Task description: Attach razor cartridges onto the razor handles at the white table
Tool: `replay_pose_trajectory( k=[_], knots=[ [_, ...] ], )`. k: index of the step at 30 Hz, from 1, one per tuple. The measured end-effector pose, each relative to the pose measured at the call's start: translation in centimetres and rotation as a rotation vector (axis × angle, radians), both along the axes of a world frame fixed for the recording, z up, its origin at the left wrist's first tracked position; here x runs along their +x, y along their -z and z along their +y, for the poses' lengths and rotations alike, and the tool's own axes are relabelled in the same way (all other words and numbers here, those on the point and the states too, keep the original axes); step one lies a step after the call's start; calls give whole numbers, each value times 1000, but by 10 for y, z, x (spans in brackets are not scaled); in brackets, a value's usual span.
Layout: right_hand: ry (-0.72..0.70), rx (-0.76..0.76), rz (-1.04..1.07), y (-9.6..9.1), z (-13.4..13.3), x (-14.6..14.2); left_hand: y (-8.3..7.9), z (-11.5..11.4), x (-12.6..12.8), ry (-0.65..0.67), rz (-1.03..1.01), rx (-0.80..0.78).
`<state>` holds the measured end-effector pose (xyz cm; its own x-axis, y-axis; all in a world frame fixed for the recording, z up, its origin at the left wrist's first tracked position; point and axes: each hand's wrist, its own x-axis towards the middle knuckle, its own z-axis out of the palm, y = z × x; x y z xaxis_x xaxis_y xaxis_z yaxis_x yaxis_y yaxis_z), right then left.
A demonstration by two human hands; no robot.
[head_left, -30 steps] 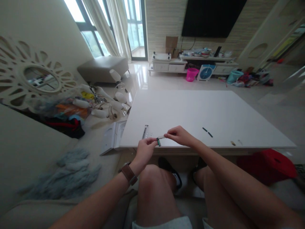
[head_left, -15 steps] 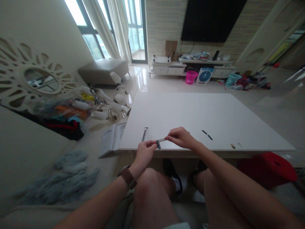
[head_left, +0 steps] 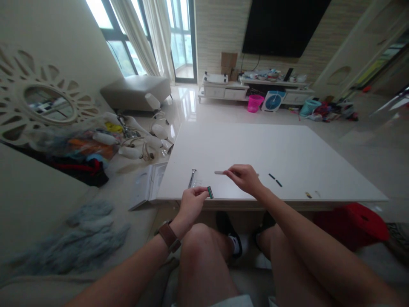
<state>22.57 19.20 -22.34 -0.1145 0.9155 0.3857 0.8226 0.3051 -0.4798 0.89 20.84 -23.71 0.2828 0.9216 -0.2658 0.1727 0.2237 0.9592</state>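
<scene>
Two small parts are sitting in my fingers over the near edge of the white table (head_left: 287, 149). My left hand (head_left: 191, 201) is pinching a short green-and-black piece (head_left: 210, 192), its long axis running near to far. My right hand (head_left: 245, 178) is pinching a thin white strip (head_left: 220, 172) lying left to right, free end pointing left. A metal tool (head_left: 192, 178) is lying just left of both.

green piece (head_left: 210, 192): too small to identify | white strip (head_left: 219, 172): end hidden
</scene>
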Motion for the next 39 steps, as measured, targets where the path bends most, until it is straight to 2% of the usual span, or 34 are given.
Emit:
replay_pose_trajectory(
  k=[4,8,12,16,20,21,23,26,29,31,33,37,39],
  knots=[
    [-203,-99,-35,1,-1,-5,0,-1,-1,-4,-6,0],
    [-68,-41,-42,4,0,-9,-1,-1,0,3,-16,-8],
    [-196,-108,-50,3,0,-9,-2,-1,0,-12,-18,-18],
    [-56,-56,-75,0,-1,-7,-4,-1,0,-7,-27,-11],
    [-185,-112,-94,0,-2,-6,-3,-1,0,-16,-36,-15],
    [-176,-119,-109,-1,-2,-6,-2,-1,0,-17,-34,-21],
    [-35,-39,-80,-3,-2,-4,-2,-1,0,-20,-27,-26],
    [234,189,117,-10,-3,2,-3,-1,0,-19,-20,-24],
    [300,267,290,-13,-5,6,-4,-1,1,-18,-33,-26],
    [247,227,331,-11,-7,4,-4,-1,1,-21,-37,-30],
    [126,157,306,-8,-8,1,-3,-1,1,-30,-38,-31],
    [-176,7,122,-5,-6,-8,-5,-2,0,-49,-60,-32],
    [-246,-70,30,-3,-3,-9,-6,-3,0,-52,-63,-27]
  ],
)
